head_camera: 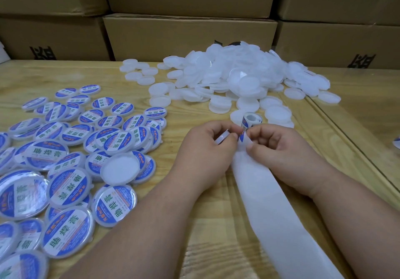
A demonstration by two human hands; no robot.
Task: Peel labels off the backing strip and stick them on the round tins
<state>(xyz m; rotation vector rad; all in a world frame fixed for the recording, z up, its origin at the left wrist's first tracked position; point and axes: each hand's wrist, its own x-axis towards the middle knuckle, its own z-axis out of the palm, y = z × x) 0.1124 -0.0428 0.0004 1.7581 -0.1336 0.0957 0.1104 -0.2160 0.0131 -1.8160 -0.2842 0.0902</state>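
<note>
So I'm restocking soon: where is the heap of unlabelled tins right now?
In the head view, the heap of unlabelled tins lies at the table's far side, right of centre, before the cardboard boxes and beyond both hands.

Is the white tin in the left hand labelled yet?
Cannot tell: the left hand covers the white round tin, leaving only its plain rim visible.

A pale wooden table point(194, 114) carries everything. The heap of plain white tins point(233, 77) lies toward its far edge and serves as the landmark. Near-left of that heap, well apart from it, a spread of blue-labelled tins point(65, 148) covers the wood, many overlapping, one lying with its blank white side up. Near of the heap, a bare white backing strip point(279, 218) runs along the table toward the near edge. Behind the heap, stacked cardboard boxes point(190, 36) stand at the table's far edge.
</note>
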